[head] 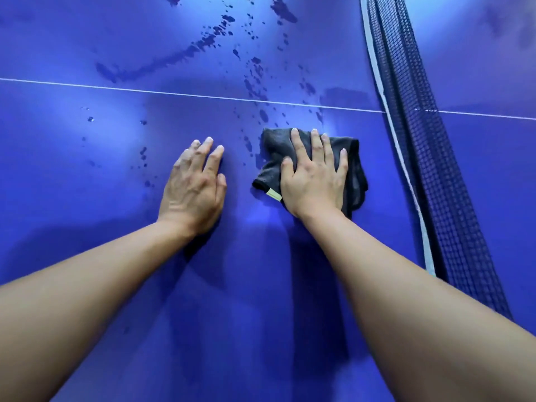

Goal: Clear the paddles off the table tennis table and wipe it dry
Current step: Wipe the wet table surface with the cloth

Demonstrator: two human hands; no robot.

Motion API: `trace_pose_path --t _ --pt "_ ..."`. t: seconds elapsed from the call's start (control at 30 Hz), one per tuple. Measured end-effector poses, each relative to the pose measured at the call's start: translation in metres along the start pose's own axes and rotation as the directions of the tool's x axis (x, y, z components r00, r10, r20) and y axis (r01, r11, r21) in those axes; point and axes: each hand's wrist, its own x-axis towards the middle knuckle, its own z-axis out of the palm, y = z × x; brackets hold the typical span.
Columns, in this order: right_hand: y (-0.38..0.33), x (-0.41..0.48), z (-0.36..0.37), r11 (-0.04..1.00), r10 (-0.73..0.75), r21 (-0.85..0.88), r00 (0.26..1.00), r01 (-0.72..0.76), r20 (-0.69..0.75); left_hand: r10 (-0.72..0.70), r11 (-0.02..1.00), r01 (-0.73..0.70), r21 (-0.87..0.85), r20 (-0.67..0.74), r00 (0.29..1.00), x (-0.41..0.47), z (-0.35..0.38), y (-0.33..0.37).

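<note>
Blue table tennis table filling nearly the whole view, seen close from above. Dark net with a white top band, running from the top edge down the right side. Thin white centre line across the upper half, carrying on past the net.

Two bare forearms reaching in from the bottom corners. Left hand flat on the bare surface, palm down, fingers straight and close together, holding nothing. Right hand likewise unclenched, fingers straight and slightly spread, pressing down on a dark grey cloth.

Cloth crumpled, lying on the table just on the near side of the centre line, between the left hand and the net, apart from both.

Water in streaks and scattered drops beyond the line and down toward the cloth's far left corner; a few smaller drops left of and beyond the left hand. Small pale tag at the cloth's near left edge, just beside the right hand.
</note>
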Motion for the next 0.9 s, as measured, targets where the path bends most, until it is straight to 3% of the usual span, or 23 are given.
trace_pose_path --t 0.27,0.43,0.57,0.73,0.9 --pt "-0.014 0.12 0.001 0.999 -0.052 -0.002 0.998 0.052 0.026 -0.045 0.998 0.045 0.036 0.005 0.999 0.007 -0.001 0.002" --pt "-0.021 0.148 0.005 0.998 -0.053 -0.02 0.999 0.053 0.011 -0.034 0.999 0.034 0.008 0.001 0.999 0.008 0.002 0.0" --pt "-0.022 0.14 0.003 0.997 -0.071 -0.016 0.997 0.071 -0.008 -0.037 0.999 0.037 0.001 0.011 0.999 0.009 0.0 0.0" --pt "-0.038 0.088 0.008 0.977 -0.213 -0.014 0.977 0.213 0.015 -0.044 0.999 0.045 -0.02 0.029 0.999 0.01 0.0 0.0" --pt "-0.047 0.035 0.011 0.984 -0.178 -0.022 0.984 0.178 0.003 -0.039 0.999 0.04 -0.029 0.035 0.999 0.011 0.002 -0.003"
